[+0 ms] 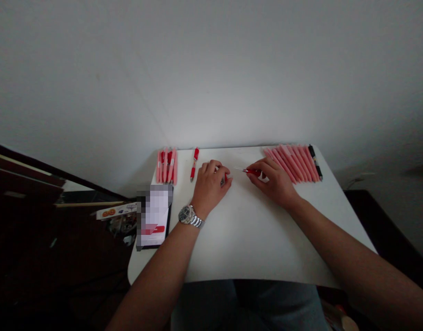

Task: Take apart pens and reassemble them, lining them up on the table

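Observation:
Over the middle of the white table (246, 239), my left hand (209, 184) is closed on a small red pen piece (226, 177), mostly covered by the fingers. A short gap away, my right hand (271, 179) pinches a red pen barrel (253, 172) with a metallic end. From that end a thin pale rod points toward the left hand. Beyond the left hand lies a whole red pen (194, 164). Several pink pens (292, 165) lie side by side behind the right hand, with a black pen (315, 162) at their right end.
A bunch of pink and red pens (167, 166) lies at the table's back left corner. In front of it a phone (155, 218) with a lit, blurred screen rests at the left edge. The wall (211, 78) stands directly behind the table.

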A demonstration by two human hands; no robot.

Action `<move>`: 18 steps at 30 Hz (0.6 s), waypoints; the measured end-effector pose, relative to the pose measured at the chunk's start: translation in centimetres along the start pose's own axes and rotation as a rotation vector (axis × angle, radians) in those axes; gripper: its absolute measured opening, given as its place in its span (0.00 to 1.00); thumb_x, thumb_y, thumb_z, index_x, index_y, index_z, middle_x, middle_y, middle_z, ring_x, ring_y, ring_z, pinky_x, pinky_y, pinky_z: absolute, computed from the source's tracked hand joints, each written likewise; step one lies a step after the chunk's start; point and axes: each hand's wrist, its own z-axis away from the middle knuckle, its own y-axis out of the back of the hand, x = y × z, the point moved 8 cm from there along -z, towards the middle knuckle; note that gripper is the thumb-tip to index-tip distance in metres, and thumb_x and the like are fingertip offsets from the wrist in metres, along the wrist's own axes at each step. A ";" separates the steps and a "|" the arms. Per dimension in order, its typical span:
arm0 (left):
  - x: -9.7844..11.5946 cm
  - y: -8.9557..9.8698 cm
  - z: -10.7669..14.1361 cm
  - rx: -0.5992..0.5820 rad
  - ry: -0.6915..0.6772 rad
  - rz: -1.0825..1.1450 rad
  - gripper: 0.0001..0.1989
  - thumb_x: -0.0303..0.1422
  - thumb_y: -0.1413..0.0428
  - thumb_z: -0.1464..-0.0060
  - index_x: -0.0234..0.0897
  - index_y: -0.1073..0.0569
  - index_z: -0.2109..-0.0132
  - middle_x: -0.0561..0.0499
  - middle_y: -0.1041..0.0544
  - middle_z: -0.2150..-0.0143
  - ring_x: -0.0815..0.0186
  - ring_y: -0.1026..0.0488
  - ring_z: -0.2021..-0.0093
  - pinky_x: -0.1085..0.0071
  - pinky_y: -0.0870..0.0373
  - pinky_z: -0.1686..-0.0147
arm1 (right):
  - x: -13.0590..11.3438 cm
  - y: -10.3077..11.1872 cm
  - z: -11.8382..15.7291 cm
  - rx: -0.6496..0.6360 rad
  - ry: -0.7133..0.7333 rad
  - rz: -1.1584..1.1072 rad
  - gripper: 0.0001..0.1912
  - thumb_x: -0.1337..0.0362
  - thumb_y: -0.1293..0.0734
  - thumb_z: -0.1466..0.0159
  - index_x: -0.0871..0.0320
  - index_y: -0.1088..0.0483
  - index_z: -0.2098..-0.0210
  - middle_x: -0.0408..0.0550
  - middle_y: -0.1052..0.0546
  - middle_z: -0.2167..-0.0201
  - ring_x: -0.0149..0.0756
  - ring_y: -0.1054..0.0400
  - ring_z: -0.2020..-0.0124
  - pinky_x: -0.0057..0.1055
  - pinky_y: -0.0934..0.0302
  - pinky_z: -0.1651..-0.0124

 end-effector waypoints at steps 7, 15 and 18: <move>0.0 -0.3 0.1 -0.015 -0.029 0.047 0.03 0.32 0.40 0.40 0.41 0.23 0.58 0.45 0.29 0.52 0.55 0.33 0.51 0.55 0.31 0.48 | -0.1 0.1 -0.1 0.007 0.004 0.015 0.09 0.57 0.35 0.29 0.54 0.26 0.56 0.50 0.25 0.62 0.35 0.30 0.67 0.34 0.33 0.65; 0.0 -0.8 0.1 -0.047 -0.042 0.067 0.03 0.30 0.41 0.39 0.41 0.23 0.58 0.45 0.29 0.52 0.55 0.33 0.50 0.55 0.32 0.48 | -0.2 0.0 -0.1 -0.009 0.003 0.008 0.08 0.59 0.35 0.29 0.55 0.26 0.56 0.50 0.25 0.62 0.36 0.30 0.66 0.35 0.33 0.64; 0.1 -0.6 0.1 -0.037 -0.048 0.071 0.03 0.29 0.41 0.39 0.41 0.23 0.58 0.46 0.29 0.52 0.55 0.33 0.50 0.55 0.31 0.48 | -0.2 0.1 -0.1 -0.003 0.003 0.002 0.08 0.59 0.34 0.30 0.55 0.26 0.56 0.50 0.25 0.62 0.35 0.30 0.66 0.34 0.33 0.65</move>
